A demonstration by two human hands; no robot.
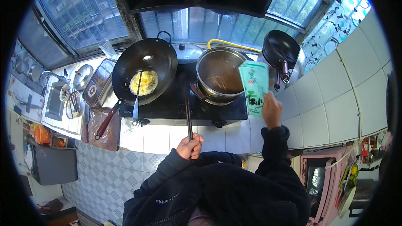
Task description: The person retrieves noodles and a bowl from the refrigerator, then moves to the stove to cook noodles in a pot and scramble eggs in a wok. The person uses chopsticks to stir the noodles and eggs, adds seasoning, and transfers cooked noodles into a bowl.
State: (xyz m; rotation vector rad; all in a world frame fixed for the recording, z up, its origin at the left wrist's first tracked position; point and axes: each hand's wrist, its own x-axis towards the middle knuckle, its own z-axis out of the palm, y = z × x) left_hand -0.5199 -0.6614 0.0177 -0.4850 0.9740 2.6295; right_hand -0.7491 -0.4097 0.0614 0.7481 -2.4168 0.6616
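My left hand [190, 146] grips a pair of dark chopsticks [188, 113], whose tips point away from me over the stove. In my right hand [272, 109] is a light green printed food packet [255, 89], held upright at the right side of a steel pot [220, 98]. Brown liquid [227, 72] fills much of the pot, and a few noodle-like strands [217, 81] show at its surface. To the left, a black wok [160, 78] holds a yellow fried egg [149, 83]. A long-handled metal utensil [136, 108] lies across the egg and the wok's near rim.
The black gas stove [169, 113] carries both pans. A glass lid [188, 53] stands behind them. Stacked black pans [280, 48] are at the right. A cutting board [105, 128], a knife [85, 128] and a sink [56, 103] lie left. The wok's red-brown handle [106, 122] juts toward me.
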